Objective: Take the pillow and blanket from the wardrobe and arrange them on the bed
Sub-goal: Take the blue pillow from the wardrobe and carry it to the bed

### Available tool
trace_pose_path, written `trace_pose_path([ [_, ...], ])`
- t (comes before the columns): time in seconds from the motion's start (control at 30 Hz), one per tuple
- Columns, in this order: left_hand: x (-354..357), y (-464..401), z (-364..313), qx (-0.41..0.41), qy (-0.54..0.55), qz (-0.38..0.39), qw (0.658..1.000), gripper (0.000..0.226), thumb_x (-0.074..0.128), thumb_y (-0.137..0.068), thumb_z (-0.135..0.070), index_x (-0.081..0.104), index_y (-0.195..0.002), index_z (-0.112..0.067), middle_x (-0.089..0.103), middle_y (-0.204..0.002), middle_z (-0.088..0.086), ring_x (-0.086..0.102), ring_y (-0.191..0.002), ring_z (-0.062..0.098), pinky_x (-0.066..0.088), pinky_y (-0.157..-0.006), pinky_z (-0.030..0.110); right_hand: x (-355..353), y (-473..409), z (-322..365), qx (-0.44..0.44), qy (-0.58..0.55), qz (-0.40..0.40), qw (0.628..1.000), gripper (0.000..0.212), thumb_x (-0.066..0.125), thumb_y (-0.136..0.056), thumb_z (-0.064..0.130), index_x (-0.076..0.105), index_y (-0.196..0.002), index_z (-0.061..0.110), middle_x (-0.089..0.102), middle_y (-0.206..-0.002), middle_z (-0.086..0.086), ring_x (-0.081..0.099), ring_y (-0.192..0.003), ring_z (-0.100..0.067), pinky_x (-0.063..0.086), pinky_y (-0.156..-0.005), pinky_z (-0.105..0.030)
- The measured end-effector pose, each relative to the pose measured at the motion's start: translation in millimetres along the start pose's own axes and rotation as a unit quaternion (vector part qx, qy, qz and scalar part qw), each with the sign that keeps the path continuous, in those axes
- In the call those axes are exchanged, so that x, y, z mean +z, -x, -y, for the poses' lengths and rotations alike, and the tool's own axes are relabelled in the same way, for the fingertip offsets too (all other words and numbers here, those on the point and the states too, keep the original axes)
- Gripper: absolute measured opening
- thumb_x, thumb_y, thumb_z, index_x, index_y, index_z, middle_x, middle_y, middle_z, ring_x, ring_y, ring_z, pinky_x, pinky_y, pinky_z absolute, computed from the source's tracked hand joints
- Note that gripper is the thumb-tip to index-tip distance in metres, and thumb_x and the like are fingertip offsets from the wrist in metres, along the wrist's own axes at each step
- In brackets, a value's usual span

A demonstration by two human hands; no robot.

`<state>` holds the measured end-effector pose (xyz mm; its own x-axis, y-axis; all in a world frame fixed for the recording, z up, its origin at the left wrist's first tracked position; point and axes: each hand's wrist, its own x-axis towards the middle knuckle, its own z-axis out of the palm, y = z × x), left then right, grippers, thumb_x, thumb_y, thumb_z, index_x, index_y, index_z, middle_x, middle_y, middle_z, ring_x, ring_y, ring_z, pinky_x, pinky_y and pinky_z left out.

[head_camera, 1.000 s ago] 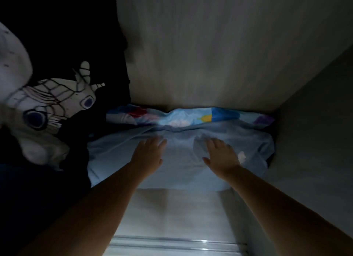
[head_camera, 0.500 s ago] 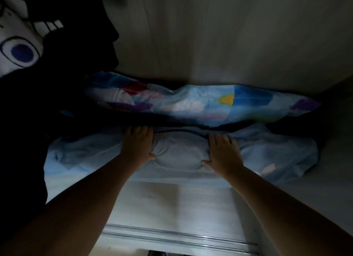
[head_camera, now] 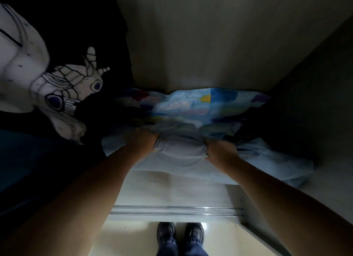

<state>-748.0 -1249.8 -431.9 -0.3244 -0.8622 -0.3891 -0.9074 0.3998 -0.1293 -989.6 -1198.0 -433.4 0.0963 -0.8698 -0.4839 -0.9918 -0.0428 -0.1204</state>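
both hands deep in the wardrobe (head_camera: 210,45) now, no longer flat on top of the cloth as a second ago. half a second ago: palms pressed on the pale bundle, fingers just curling over its far edge. now: left hand (head_camera: 142,143) and right hand (head_camera: 221,152) closed around the two ends of a bunched roll of the light blue blanket (head_camera: 179,150), fingers wrapped behind it and hidden in the fabric, thumbs toward the body. so a real grip, not only a touch.

between the hands, the grey-blue roll squeezed into a round bulge. beyond the fingers, touching the blanket's far edge, the colourful pillow (head_camera: 200,106), lifted and tilted at its near side compared with before, perhaps caught together with the blanket; cannot tell if the fingers hold it too. to the right of the right hand, the rest of the blanket spread loose on the shelf (head_camera: 172,187), one corner hanging past its edge. to the left of the left hand, dark hanging clothes (head_camera: 63,87) with a white printed figure, close to the forearm.

meaning for the task: grasp step done, pulling out probably just beginning, nothing yet on the bed. loose right part likely to drag; pillow may slide off if not held.
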Motion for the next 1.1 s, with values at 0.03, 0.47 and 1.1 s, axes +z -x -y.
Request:
trace_pose_path([
  [0.03, -18, 10, -2, 0.015, -0.006, -0.005, 1.000, 0.032, 0.039, -0.097, -0.032, 0.063, -0.117, -0.023, 0.068, -0.119, 0.002, 0.062, -0.110, 0.020, 0.045, -0.095, 0.031, -9, 16, 1, 0.011, -0.023, -0.007, 1.000, 0.041, 0.047, -0.098, 0.032, 0.048, -0.136, 0.018, 0.059, -0.132, -0.009, 0.057, -0.120, -0.028, 0.049, -0.097, -0.038],
  [0.47, -123, 113, -8, 0.214, 0.019, -0.001, 0.977, 0.031, 0.055, -0.089, -0.033, 0.061, -0.111, -0.013, 0.065, -0.120, 0.010, 0.060, -0.111, 0.027, 0.048, -0.086, 0.023, -31, 213, 68, 0.194, -0.107, -0.053, 0.974, 0.050, 0.051, -0.091, 0.043, 0.045, -0.137, 0.024, 0.063, -0.127, -0.011, 0.060, -0.116, -0.033, 0.049, -0.092, -0.037],
  [1.1, -152, 371, -323, 0.605, -0.203, -0.059, 0.767, 0.027, 0.049, -0.085, -0.037, 0.051, -0.107, -0.021, 0.068, -0.113, 0.007, 0.062, -0.105, 0.031, 0.041, -0.082, 0.039, 78, 657, 57, 0.516, -0.142, -0.066, 0.842, 0.034, 0.051, -0.093, 0.038, 0.054, -0.125, 0.030, 0.069, -0.112, -0.006, 0.066, -0.103, -0.029, 0.049, -0.077, -0.036],
])
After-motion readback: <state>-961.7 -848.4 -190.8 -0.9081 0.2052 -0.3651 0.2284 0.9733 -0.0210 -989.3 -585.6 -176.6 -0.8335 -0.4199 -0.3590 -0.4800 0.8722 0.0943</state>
